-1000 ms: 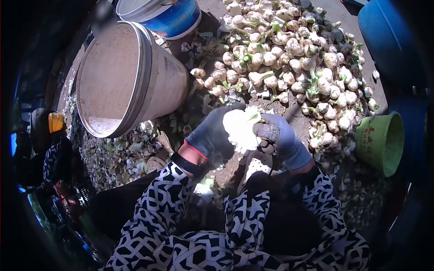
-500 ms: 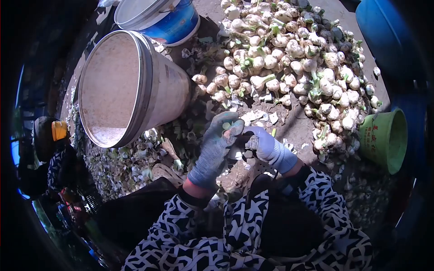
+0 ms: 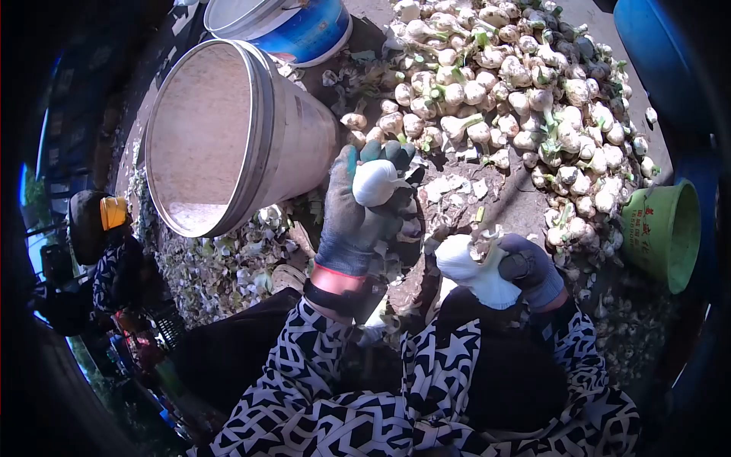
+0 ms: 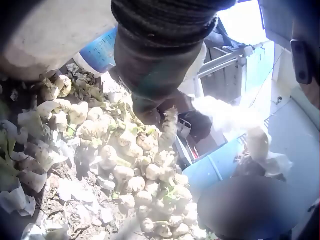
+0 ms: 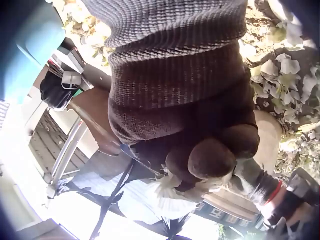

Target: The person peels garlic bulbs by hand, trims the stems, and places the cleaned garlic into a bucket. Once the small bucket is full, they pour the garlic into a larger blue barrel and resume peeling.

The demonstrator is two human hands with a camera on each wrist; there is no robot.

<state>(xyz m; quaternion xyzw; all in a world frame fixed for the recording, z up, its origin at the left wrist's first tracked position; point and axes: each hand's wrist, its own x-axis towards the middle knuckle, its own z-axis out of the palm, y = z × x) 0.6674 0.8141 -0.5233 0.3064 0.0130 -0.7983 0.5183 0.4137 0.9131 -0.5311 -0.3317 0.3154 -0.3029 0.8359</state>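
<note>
My gloved left hand [image 3: 349, 217] holds a smooth white garlic bulb [image 3: 375, 183], with its fingers curled at the far side of it. To the right and nearer my body, my gloved right hand [image 3: 531, 273] pinches a loose clump of white garlic skin [image 3: 487, 280] that spreads out from the fingertips. The two hands are apart. In the right wrist view the curled fingers [image 5: 212, 158] cover part of the papery skin [image 5: 172, 200]. Glare washes out the left wrist view around the left hand [image 4: 155, 75].
A large heap of unpeeled garlic [image 3: 525, 91] spreads ahead. A tilted whitish bucket [image 3: 297, 145] stands at left, with a blue-and-white bucket [image 3: 312, 34] behind it. At right are a green bucket [image 3: 647, 228] and a blue container [image 3: 662, 61]. Discarded skins [image 3: 221, 266] litter the ground.
The hands were together over the white garlic, then close together at the middle. Now they have parted: the left holds the bulb up at left, the right has drawn skin away rightward.
</note>
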